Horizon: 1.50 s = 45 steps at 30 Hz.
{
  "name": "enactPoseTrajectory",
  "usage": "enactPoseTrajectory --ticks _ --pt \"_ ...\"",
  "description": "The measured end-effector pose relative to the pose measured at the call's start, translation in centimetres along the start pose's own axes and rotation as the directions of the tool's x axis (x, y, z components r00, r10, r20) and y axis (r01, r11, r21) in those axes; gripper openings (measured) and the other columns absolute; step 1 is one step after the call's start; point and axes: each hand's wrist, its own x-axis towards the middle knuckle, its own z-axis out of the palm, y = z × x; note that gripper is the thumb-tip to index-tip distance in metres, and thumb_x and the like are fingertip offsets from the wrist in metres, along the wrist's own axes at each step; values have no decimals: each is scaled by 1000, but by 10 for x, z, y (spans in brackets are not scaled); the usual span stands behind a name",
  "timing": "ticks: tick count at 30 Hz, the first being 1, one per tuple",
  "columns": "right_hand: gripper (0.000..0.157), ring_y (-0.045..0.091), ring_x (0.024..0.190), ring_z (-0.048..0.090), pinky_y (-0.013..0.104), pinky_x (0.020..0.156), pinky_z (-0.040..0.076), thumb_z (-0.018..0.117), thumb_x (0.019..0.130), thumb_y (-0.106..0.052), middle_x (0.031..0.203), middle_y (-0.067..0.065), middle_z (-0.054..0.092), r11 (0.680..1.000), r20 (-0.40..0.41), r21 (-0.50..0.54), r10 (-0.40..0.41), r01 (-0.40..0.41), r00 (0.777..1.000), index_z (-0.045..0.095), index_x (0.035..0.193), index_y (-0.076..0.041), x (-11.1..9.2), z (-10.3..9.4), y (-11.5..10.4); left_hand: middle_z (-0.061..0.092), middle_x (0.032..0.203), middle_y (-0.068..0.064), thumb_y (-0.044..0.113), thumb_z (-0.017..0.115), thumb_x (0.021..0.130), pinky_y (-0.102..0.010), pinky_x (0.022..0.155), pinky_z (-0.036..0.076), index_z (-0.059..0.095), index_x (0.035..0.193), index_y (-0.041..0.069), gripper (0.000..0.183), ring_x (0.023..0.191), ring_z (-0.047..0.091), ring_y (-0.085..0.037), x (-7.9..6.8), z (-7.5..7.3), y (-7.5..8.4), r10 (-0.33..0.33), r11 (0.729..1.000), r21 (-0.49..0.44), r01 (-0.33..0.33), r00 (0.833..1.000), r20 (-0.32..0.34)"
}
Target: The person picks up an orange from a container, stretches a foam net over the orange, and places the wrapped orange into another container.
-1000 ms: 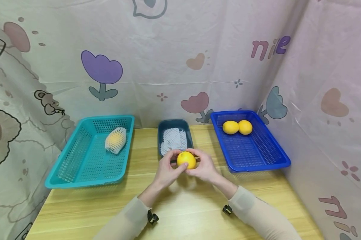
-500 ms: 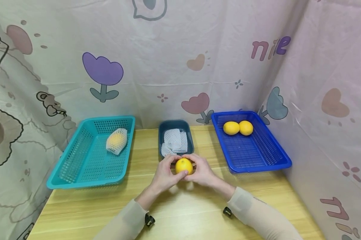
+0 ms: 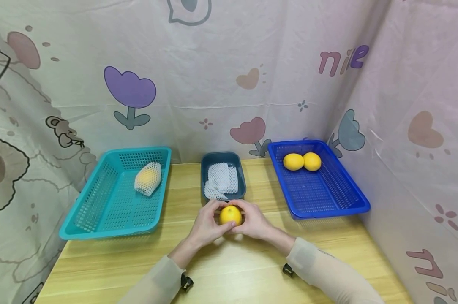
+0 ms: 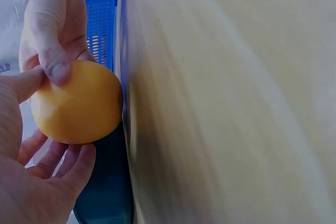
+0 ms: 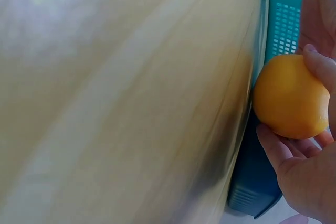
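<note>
Both hands hold one round yellow orange [image 3: 230, 215] in front of the small dark box. My left hand [image 3: 207, 226] grips it from the left, with the thumb on its near side and the fingers curved round the far side. From the right, my right hand [image 3: 253, 221] grips it in the same way. The left wrist view shows the orange [image 4: 79, 103] bare, fingertips against its underside. In the right wrist view, the right thumb [image 5: 321, 66] lies on its upper side. White foam net sleeves [image 3: 218, 177] lie in the dark box [image 3: 206, 164].
At left stands a teal basket [image 3: 111, 234] with one netted fruit [image 3: 148, 179] inside. A blue basket [image 3: 329, 213] at right holds two yellow fruits [image 3: 312, 161]. All stand on a wood-grain table [image 3: 236, 270] against a printed curtain [image 3: 198, 76].
Both hands have drawn the orange a little toward me and to the left, away from the dark box. The orange has turned, its stem end now facing up. The baskets stay put.
</note>
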Motion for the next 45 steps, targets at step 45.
enactPoseTrajectory --ticks 45 --pt "76 21 124 74 47 109 64 105 79 -34 139 4 76 997 60 -70 14 -10 998 64 141 -17 -3 -4 -1 75 127 -22 18 85 96 -52 93 68 75 127 3 36 106 75 -38 39 -31 10 3 983 180 33 981 -195"
